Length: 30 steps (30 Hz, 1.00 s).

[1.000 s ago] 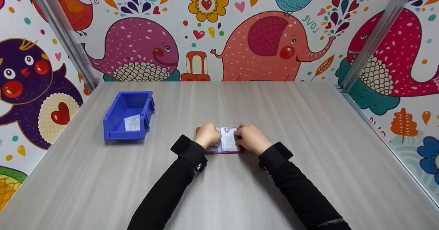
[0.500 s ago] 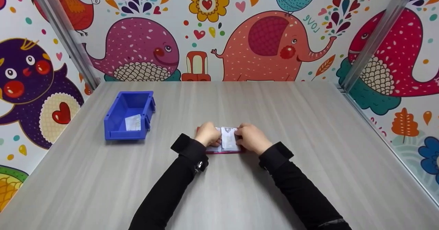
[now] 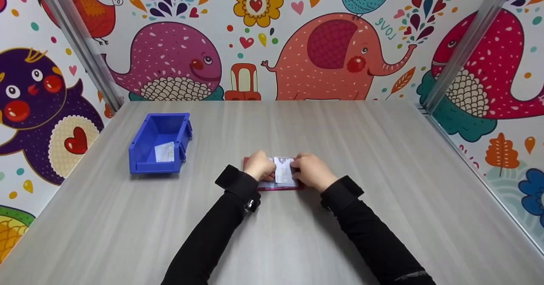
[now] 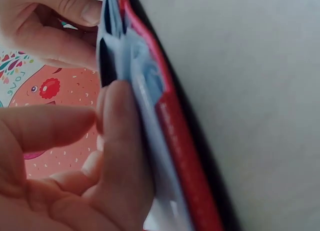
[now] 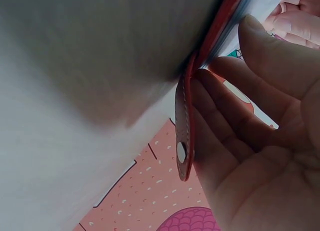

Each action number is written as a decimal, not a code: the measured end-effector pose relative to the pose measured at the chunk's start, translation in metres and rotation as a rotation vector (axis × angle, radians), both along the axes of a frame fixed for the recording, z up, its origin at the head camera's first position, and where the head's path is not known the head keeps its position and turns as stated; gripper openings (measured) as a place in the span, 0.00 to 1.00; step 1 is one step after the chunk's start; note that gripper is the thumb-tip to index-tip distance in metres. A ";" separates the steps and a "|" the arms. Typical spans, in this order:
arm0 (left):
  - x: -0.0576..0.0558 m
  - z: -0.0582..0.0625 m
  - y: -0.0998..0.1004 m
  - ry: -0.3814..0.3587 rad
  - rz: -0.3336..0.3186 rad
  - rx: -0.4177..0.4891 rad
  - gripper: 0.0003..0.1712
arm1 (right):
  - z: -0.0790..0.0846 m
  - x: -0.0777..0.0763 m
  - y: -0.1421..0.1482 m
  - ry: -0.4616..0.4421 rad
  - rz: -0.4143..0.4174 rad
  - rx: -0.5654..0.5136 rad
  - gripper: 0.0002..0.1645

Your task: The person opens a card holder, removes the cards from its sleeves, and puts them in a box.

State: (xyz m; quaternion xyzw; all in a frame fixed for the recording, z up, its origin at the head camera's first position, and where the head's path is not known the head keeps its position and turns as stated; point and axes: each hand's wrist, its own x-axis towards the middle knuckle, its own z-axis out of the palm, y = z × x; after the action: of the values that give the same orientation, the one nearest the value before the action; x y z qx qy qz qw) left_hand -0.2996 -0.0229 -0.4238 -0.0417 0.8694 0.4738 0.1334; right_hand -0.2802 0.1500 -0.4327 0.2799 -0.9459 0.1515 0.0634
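Observation:
A red card holder point(image 3: 278, 188) with clear sleeves lies spread on the table before me. Over its right half shows a white card point(image 3: 283, 172) with grey print. My left hand point(image 3: 260, 166) covers the left half, its thumb and forefinger pinching at the edge of the card and sleeves, seen close up in the left wrist view beside the red cover point(image 4: 182, 156). At the right edge my right hand point(image 3: 313, 171) grips the holder, thumb on the sleeves and fingers behind the cover. A strap point(image 5: 185, 121) with a metal snap sticks out against those fingers.
To the left stands a blue plastic bin point(image 3: 155, 168) with a white printed card point(image 3: 165, 152) inside. The wood-grain table point(image 3: 348, 136) is bordered by cartoon-printed wall panels point(image 3: 323, 64) and metal posts.
My left hand has shifted slightly to the right, and the white card's left edge now leans a little. The right hand stays where it was.

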 end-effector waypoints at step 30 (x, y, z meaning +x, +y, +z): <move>0.001 -0.004 0.000 0.037 0.040 -0.022 0.08 | -0.001 0.000 -0.002 -0.035 -0.031 -0.005 0.09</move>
State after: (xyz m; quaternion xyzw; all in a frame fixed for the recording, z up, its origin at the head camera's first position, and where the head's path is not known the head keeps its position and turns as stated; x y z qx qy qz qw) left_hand -0.2984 -0.0226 -0.4276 -0.0515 0.8759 0.4677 0.1073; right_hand -0.2803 0.1485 -0.4338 0.2622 -0.9507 0.1580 0.0498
